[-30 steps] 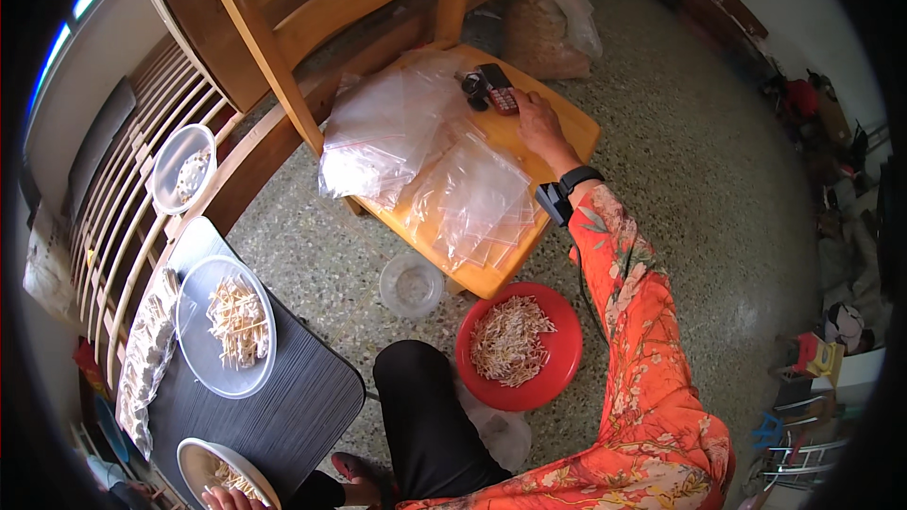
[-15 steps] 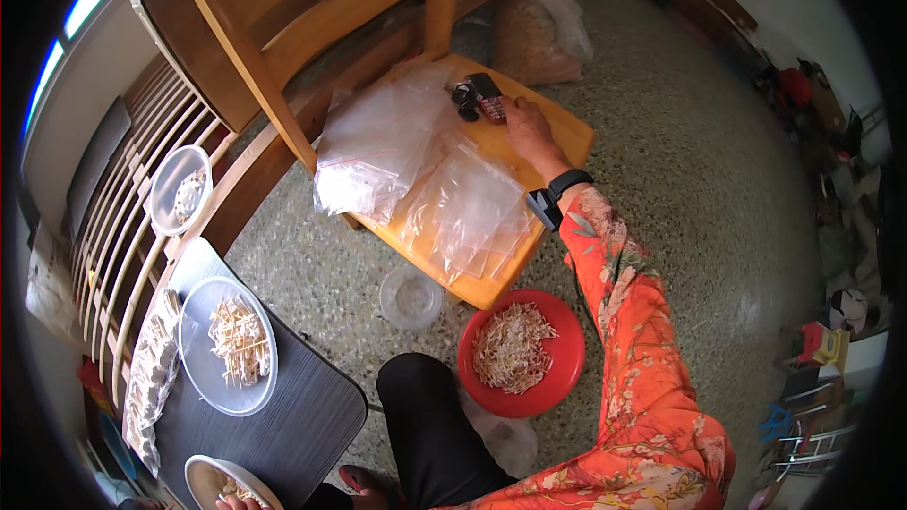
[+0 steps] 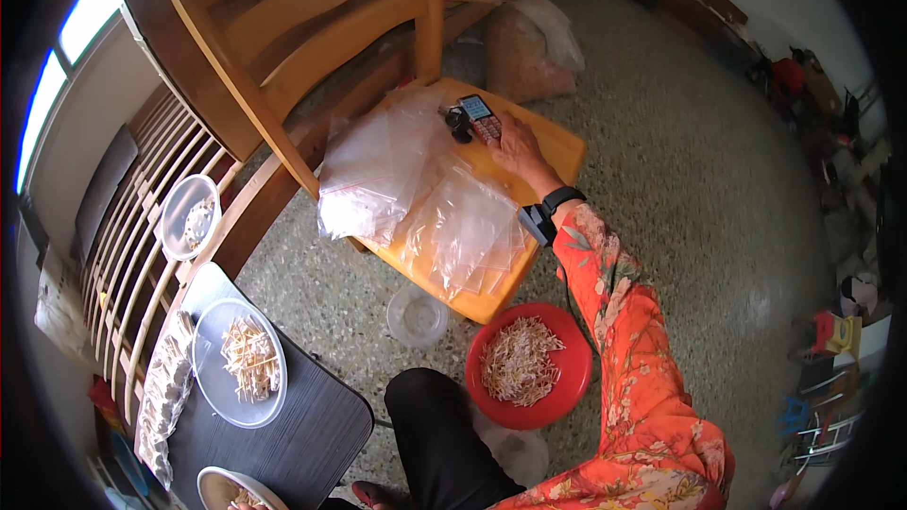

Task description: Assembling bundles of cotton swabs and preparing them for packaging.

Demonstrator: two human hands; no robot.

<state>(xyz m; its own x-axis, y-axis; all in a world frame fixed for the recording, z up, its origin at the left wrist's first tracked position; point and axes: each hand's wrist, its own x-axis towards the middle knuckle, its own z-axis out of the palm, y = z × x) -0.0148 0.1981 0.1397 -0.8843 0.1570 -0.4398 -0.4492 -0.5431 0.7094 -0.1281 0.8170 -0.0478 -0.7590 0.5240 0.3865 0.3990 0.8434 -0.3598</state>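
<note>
My right hand (image 3: 515,144) is at a small keypad phone (image 3: 480,118) on the seat of a wooden chair (image 3: 548,165), fingers closed about its lower end. The phone's screen is lit. A dark round object (image 3: 458,125) touches its left side. Clear plastic zip bags (image 3: 378,170) lie spread over the seat, left of my hand. At the lower left edge, a few fingertips (image 3: 248,506) show at a bowl (image 3: 215,482) on the dark table; they seem to be my left hand's, mostly cut off.
A red basin (image 3: 583,368) of cotton swabs and a clear tub (image 3: 417,316) stand on the floor. On the dark table (image 3: 312,434) are a clear bowl (image 3: 210,392) of swabs and a long wrapped bundle (image 3: 165,397). Another clear bowl (image 3: 179,243) rests on the slatted bench (image 3: 132,227).
The phone's dark screen has lit up, and the phone's top now points a little further left. My view has shifted slightly, so most things sit lower in the picture.
</note>
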